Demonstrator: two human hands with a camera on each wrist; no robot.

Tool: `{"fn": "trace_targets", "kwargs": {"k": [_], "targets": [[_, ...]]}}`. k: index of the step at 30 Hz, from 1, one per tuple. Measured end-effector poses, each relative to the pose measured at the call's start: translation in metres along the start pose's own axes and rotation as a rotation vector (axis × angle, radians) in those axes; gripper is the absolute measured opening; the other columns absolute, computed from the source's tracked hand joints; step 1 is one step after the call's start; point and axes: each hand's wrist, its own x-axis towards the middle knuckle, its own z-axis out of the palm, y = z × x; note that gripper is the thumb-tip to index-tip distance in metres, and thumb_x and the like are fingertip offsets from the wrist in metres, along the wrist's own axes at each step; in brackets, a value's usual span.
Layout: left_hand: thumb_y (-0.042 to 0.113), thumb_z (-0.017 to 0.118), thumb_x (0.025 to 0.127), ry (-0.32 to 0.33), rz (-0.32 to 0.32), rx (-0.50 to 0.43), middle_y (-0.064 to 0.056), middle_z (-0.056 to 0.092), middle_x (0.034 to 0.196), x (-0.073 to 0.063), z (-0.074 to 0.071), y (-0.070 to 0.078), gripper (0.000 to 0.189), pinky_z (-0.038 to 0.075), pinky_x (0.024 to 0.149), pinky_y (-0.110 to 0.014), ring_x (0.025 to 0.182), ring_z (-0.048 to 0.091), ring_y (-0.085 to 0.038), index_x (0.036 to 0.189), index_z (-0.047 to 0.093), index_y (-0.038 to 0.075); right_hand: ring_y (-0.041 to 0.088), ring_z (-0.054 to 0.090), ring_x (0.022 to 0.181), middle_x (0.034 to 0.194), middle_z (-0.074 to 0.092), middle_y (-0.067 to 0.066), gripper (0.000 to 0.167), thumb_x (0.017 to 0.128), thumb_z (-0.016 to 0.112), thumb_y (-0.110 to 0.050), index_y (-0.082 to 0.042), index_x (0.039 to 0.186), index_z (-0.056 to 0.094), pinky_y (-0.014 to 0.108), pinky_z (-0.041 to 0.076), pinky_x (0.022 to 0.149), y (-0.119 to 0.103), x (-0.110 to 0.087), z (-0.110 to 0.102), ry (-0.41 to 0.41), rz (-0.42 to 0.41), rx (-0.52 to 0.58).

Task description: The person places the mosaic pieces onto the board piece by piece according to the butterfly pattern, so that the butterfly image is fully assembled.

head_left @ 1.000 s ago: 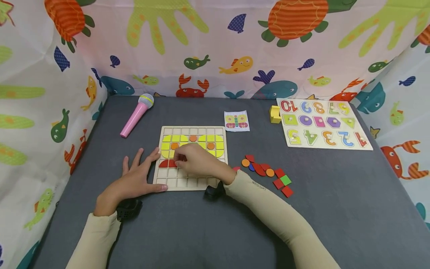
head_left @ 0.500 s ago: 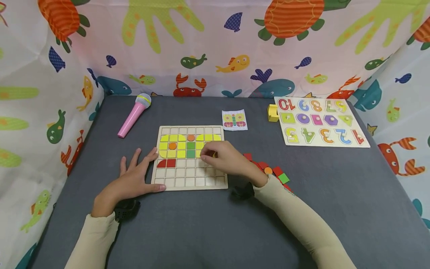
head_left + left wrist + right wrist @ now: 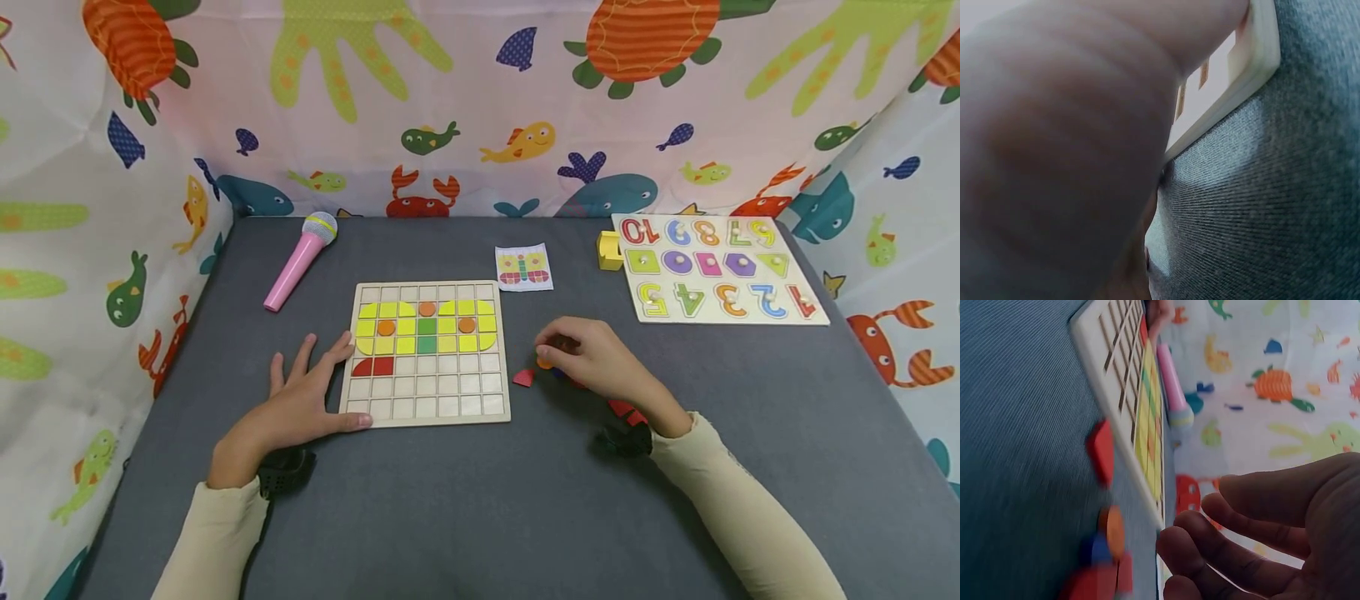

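So the wooden grid board [image 3: 468,386] sits on the grey worktop [image 3: 465,517], nearer its left edge than its right. Left hand [image 3: 303,400] has its fingers spread along the board's left edge, thumb at the near left corner. Yellow tiles [image 3: 406,343] run across the board's far half, with 3 orange discs and 2 green squares [image 3: 426,343], plus 2 red tiles [image 3: 382,366] by the left edge. Right hand [image 3: 592,358] is off the board's right edge, fingers loosely bent, thumb and fingertips apart, over some loose pieces [image 3: 1114,528]. A red piece [image 3: 523,378] lies just beside that edge. Butterfly card [image 3: 523,267] is by the far right corner.
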Motion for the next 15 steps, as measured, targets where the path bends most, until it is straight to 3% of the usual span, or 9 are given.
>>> {"fn": "trace_targets", "kwargs": {"k": [8,15], "targets": [[0.064,0.086,0.082,-0.003,0.005,-0.012,-0.014,0.006,0.179,-0.001,-0.001,0.002,0.122,-0.020,0.113,-0.076,0.159,-0.014,-0.051,0.171,0.021,0.011,0.018,0.066,0.089,0.104,0.074,-0.001,0.014,0.102,0.075,-0.012,-0.007,0.115,0.077,0.031,0.056,0.079,0.023,-0.034,-0.028,0.028,0.093,-0.065],[0.066,0.085,0.081,-0.007,0.008,-0.014,-0.014,0.005,0.179,-0.001,-0.001,-0.001,0.124,-0.020,0.114,-0.076,0.159,-0.014,-0.050,0.171,0.021,0.011,0.021,0.063,0.086,0.106,0.073,0.003,0.022,0.099,0.079,-0.012,-0.005,0.120,0.075,0.032,0.054,0.074,0.036,-0.057,-0.047,0.021,0.146,-0.140]]}}
